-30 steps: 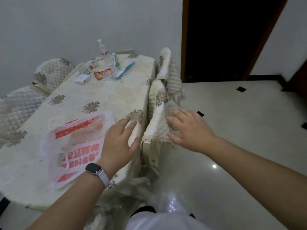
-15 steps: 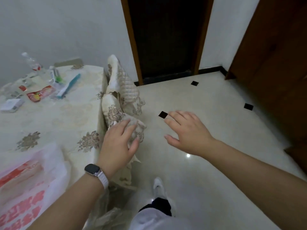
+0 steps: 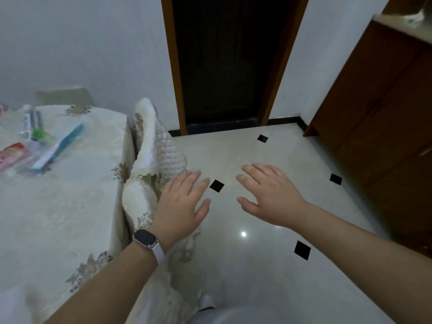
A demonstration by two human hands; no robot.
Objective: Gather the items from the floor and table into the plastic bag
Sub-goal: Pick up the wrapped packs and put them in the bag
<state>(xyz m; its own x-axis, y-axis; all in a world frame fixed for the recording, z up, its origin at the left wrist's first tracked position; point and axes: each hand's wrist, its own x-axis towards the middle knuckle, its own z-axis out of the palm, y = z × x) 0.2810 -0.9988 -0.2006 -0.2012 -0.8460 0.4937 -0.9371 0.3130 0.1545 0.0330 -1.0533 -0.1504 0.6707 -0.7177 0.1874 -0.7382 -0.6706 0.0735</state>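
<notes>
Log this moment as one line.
left hand: open, empty | right hand: open, empty | blue pack, red packet: on table

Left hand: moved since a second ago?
Yes: the left hand went right, off the cream embroidered tablecloth, past the quilted cream chair cover, now over the glossy floor.

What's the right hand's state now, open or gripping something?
Open. The right hand has its fingers spread and nearly straight above the floor, palm down, with nothing held in it.
</notes>
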